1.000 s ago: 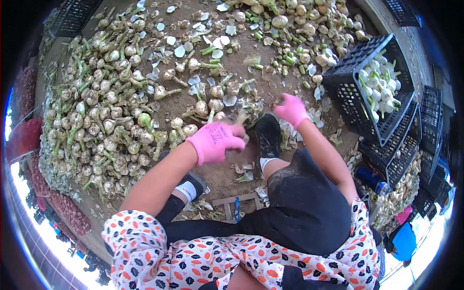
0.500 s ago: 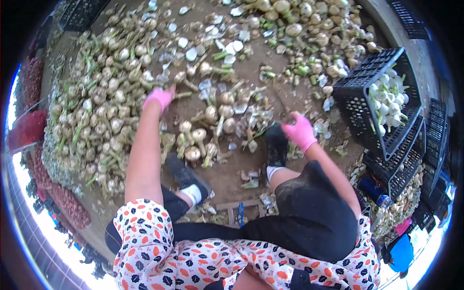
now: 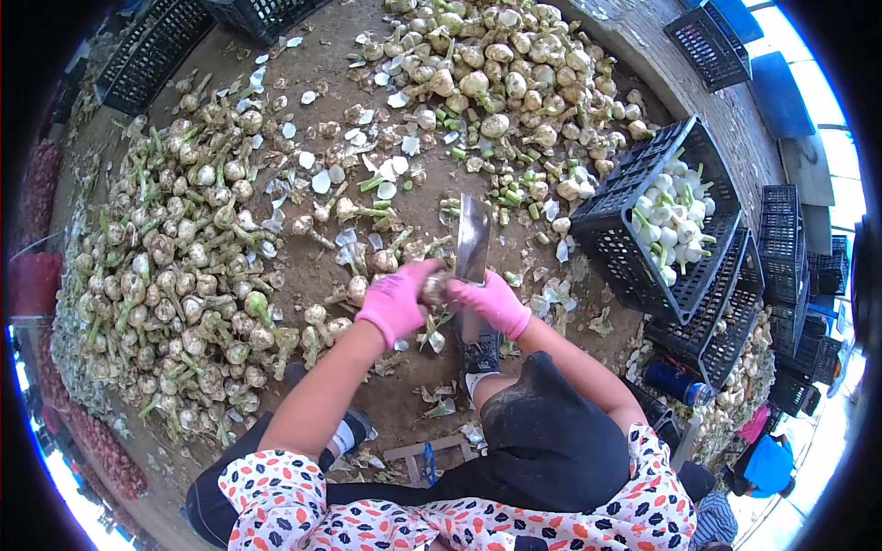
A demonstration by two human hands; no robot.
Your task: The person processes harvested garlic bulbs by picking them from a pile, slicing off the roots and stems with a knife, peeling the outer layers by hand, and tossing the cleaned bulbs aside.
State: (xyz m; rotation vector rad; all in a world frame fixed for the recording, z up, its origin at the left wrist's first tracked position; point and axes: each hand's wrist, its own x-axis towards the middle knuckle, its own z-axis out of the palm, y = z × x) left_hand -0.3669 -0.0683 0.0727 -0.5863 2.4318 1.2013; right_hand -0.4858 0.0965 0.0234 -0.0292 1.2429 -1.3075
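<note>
My left hand (image 3: 399,301), in a pink glove, is closed around a garlic bulb (image 3: 434,288) in front of my knees. Right beside it, my gloved right hand (image 3: 497,304) grips a broad-bladed knife (image 3: 473,241), its blade pointing away from me and its handle partly covered by the fingers. The hands nearly meet at the bulb; whether the blade touches it I cannot tell. Under and beyond them, several loose garlic bulbs (image 3: 356,290) with stems lie on the dirt floor among white peelings (image 3: 321,182).
A big heap of stemmed garlic (image 3: 184,275) spreads on the left. Trimmed bulbs (image 3: 514,73) are piled at the far side. To the right, a tilted black crate (image 3: 602,197) holds clean white bulbs (image 3: 675,220). A blue can (image 3: 678,382) and more crates (image 3: 781,239) stand beyond.
My hands have come together from far apart. The left now holds a garlic bulb near the middle, and the knife shows plainly in the right. The view has shifted.
</note>
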